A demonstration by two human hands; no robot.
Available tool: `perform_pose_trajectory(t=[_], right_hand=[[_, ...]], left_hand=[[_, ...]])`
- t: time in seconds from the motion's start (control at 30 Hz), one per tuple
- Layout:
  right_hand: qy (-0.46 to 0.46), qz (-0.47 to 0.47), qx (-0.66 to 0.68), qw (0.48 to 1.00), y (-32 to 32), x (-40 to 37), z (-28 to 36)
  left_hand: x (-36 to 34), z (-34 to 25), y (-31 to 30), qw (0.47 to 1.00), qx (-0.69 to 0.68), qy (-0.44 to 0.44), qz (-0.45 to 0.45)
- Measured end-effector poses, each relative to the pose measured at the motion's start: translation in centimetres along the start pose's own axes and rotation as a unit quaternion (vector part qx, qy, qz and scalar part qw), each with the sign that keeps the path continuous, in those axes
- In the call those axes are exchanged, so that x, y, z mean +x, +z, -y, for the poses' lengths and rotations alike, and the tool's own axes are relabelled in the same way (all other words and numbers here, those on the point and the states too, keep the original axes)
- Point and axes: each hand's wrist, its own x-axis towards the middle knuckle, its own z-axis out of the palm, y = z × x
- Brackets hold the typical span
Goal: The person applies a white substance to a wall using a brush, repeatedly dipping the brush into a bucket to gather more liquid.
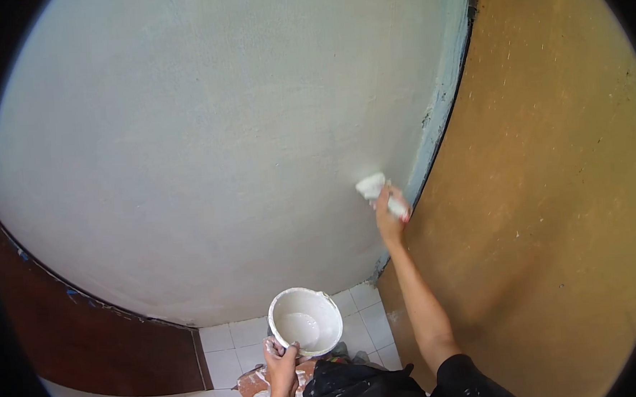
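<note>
My right hand (389,216) is stretched out and grips a paintbrush (373,186) whose white bristles press against the pale wall (207,147), close to the corner. My left hand (280,362) holds a white bucket (305,321) by its rim, low in front of me. White paint lies in the bottom of the bucket.
An ochre wall (547,186) meets the pale one at a bluish corner strip (439,113). A dark reddish-brown panel (88,340) runs along the lower left. The floor has white tiles (225,347). A paint-spattered stool or object (252,389) stands below the bucket.
</note>
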Motion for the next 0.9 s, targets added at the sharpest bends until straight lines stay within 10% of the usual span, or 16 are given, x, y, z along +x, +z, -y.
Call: perform_pose_trajectory(t=[0.23,0.43,0.6,0.73,0.9], right_hand=[[-0.193,-0.029,0.151,0.969,1.8,15.4,21.4],[-0.175,-0.036,0.155,0.971,2.5,9.8,12.1],[0.086,-0.053,0.155,0.983,1.3,-5.6,-6.4],[0.107,-0.016,0.052,0.993,0.1,-6.2,-6.7],[-0.041,-0.049,0.122,0.990,1.8,5.7,8.4]], left_hand=[[-0.4,-0.3,0.3,1.000,-0.014,0.003,-0.010],[-0.5,-0.6,0.2,0.999,-0.021,-0.021,-0.021],[-0.2,-0.7,0.0,0.999,-0.011,-0.036,-0.025],[0.2,0.0,-1.1,0.999,0.020,-0.038,-0.022],[0.2,-0.2,-0.8,0.999,0.012,-0.034,-0.025]])
